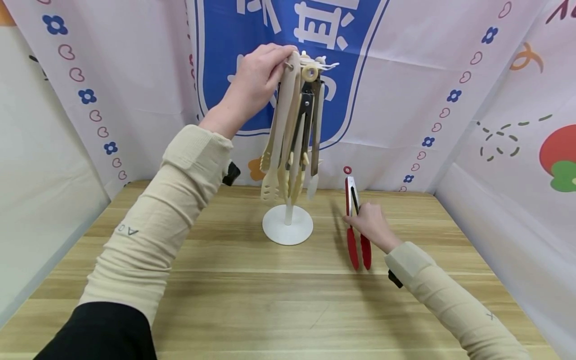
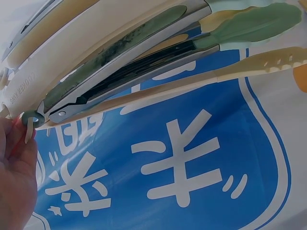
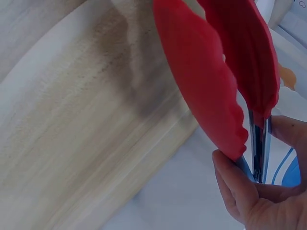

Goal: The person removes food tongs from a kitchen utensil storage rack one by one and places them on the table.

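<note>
My left hand [image 1: 257, 72] grips the top of a white utensil stand [image 1: 279, 232], fingers curled over its hook ring. In the left wrist view, its fingertips sit right at a hook carrying the green ring of a pair of green-tipped tongs [image 2: 261, 25]. Beige spatulas and other utensils hang around the stand, among them beige-tipped tongs [image 1: 307, 102] with black and metal arms. My right hand [image 1: 372, 225] holds red-tipped metal tongs [image 1: 352, 248] by their arms, to the right of the stand. Their red heads point down and stand slightly apart; the red pull ring is at the top.
The stand's round base rests on a wood-grain table [image 1: 252, 300]. Behind the table hangs a white cloth backdrop [image 1: 391, 100] with a blue printed emblem. White side panels [image 1: 508, 200] close in the left and right edges.
</note>
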Available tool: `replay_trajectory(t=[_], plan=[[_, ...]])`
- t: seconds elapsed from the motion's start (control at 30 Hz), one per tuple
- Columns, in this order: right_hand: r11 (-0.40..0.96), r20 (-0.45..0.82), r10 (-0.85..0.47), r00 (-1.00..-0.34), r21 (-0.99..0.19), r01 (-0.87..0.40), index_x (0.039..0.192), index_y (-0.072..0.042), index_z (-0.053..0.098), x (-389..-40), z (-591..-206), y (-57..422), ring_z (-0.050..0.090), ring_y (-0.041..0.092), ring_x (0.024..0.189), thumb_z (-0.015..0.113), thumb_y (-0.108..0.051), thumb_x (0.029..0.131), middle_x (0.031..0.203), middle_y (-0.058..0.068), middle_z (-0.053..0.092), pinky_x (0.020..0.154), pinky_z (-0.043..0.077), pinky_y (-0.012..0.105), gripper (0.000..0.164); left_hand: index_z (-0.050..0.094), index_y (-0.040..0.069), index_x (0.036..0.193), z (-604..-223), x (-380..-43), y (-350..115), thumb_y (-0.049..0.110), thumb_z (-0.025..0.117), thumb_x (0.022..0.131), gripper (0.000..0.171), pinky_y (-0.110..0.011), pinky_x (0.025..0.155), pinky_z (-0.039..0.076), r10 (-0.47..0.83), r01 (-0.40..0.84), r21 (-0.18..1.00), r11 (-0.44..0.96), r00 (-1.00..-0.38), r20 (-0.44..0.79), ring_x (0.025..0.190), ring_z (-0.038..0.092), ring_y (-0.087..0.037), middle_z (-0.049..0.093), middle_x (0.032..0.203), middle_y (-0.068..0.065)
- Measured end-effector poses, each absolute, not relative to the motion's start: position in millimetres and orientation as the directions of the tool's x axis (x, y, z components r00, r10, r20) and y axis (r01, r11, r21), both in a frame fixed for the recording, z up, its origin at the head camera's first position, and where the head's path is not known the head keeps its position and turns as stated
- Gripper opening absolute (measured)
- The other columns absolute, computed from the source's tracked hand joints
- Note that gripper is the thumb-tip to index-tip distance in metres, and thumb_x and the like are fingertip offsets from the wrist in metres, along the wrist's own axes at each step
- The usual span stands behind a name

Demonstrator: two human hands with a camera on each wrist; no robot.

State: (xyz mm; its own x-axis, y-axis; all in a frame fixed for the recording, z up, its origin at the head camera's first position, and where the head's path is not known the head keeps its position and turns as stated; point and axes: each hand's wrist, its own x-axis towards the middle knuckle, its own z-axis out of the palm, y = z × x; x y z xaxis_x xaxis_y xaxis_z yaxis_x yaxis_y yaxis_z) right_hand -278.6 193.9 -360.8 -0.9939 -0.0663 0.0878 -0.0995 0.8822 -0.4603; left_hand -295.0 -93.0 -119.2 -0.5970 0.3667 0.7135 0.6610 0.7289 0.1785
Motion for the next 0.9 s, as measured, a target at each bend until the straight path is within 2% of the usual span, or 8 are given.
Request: replay_trajectory(t=[0.3, 0.6, 0.9], plan=[[0.889, 0.034, -0.091, -0.995, -0.448, -0.096, 0.059, -0.005, 0.05, -278.3, -369.4, 197.2, 0.038, 0.009, 0.04, 0.069, -0.025, 0.078, 0.047, -0.001, 0.04, 0.036, 0.029, 0.019, 0.033, 0.049, 0.009, 0.131, -119.3, -295.0, -93.1, 0.015, 0.035, 0.099, 0.035, -0.019, 0.099, 0.033, 0.367, 0.662, 0.181, 0.728, -0.598, 0.713, 0.118, 0.043, -0.017, 0.053, 0.125, -0.007], [0.906, -0.015, -0.1, -0.995, -0.415, -0.085, 0.057, -0.007, 0.047, -277.5, -377.1, 198.4, 0.039, 0.01, 0.042, 0.07, -0.024, 0.077, 0.05, -0.001, 0.038, 0.037, 0.032, 0.02, 0.035, 0.049, 0.009, 0.131, -119.3, -295.3, -92.7, 0.015, 0.035, 0.099, 0.035, -0.019, 0.099, 0.033, 0.365, 0.66, 0.183, 0.729, -0.6, 0.712, 0.118, 0.043, -0.017, 0.053, 0.126, -0.007], [0.915, -0.108, -0.081, -0.991, -0.401, -0.031, 0.072, 0.001, 0.054, -278.7, -380.1, 200.1, 0.043, 0.011, 0.046, 0.071, -0.025, 0.077, 0.058, 0.004, 0.048, 0.038, 0.036, 0.019, 0.032, 0.049, 0.009, 0.131, -119.4, -295.6, -92.6, 0.015, 0.035, 0.099, 0.035, -0.018, 0.099, 0.032, 0.364, 0.663, 0.185, 0.726, -0.598, 0.714, 0.119, 0.043, -0.016, 0.053, 0.126, -0.007]])
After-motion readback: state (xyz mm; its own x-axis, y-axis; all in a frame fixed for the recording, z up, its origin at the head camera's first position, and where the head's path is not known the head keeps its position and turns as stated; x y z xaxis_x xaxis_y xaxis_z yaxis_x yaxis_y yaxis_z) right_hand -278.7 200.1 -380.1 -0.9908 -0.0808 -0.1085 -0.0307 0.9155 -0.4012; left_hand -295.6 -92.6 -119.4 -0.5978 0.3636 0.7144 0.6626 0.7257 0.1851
